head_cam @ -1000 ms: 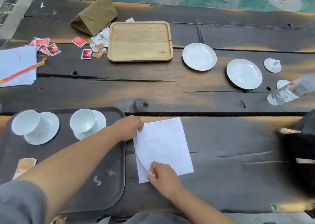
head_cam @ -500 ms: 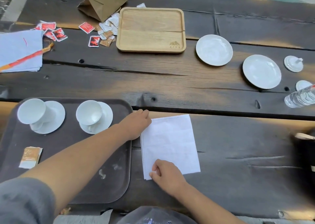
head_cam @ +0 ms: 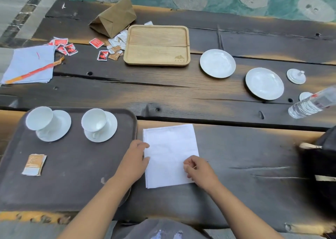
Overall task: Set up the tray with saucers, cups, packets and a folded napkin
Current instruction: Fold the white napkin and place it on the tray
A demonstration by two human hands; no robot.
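The napkin point(head_cam: 169, 153) lies folded on the table point(head_cam: 245, 166), just beside the dark tray point(head_cam: 72, 180), not on it yet. The left hand point(head_cam: 135, 158) touches its left edge with bent fingers point(head_cam: 143, 145); I cannot tell if it grips. The right hand point(head_cam: 199, 169) pinches the right edge, maybe to keep the fold neat. Two cups point(head_cam: 93, 119) sit on saucers point(head_cam: 111, 129) on the tray, with a packet point(head_cam: 34, 164). The wooden tray point(head_cam: 156, 38) has a small mark point(head_cam: 180, 58), too tiny to read.
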